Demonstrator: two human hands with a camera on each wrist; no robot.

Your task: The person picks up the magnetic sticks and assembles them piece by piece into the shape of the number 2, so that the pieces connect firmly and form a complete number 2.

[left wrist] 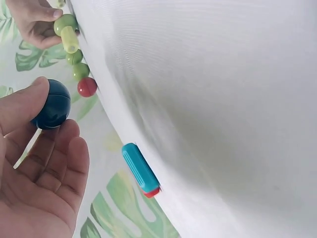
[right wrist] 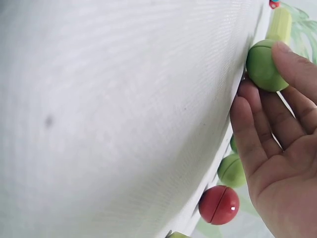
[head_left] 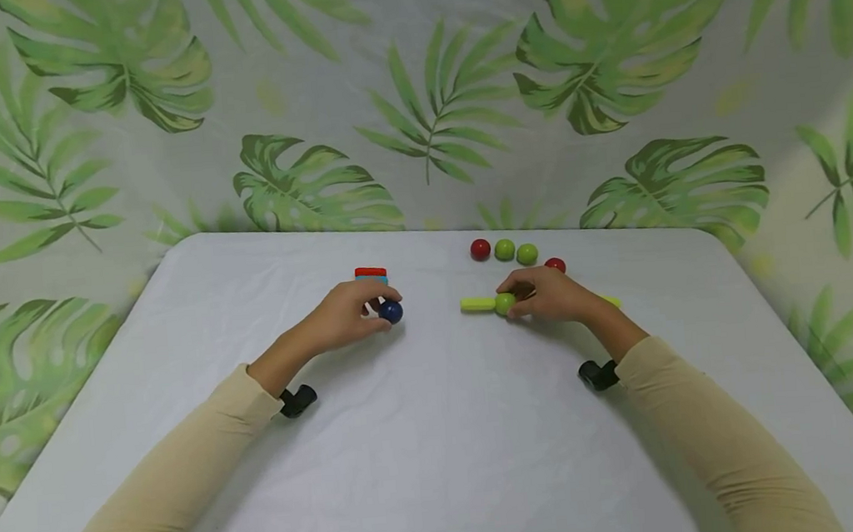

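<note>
In the head view my left hand [head_left: 348,316] pinches a glossy dark blue ball [head_left: 394,311] between thumb and fingers. The left wrist view shows this ball [left wrist: 55,106] with a thin seam, raised off the white cloth. Across from it, my right hand [head_left: 549,294] holds a light green ball [head_left: 505,304] by thumb and fingertips. A short yellow-green rod [head_left: 478,304] juts left from that ball, its end against it. Seen from the right wrist, the thumb lies on the green ball [right wrist: 262,64] and the fingers reach beneath it, close to the cloth.
Beyond the left hand lie a red rod [head_left: 370,271] and a blue rod [head_left: 373,279], side by side. A red ball [head_left: 480,249], two green balls [head_left: 504,249] and another red ball [head_left: 555,265] sit behind the right hand. Another yellow-green piece [head_left: 611,301] shows partly behind the right wrist.
</note>
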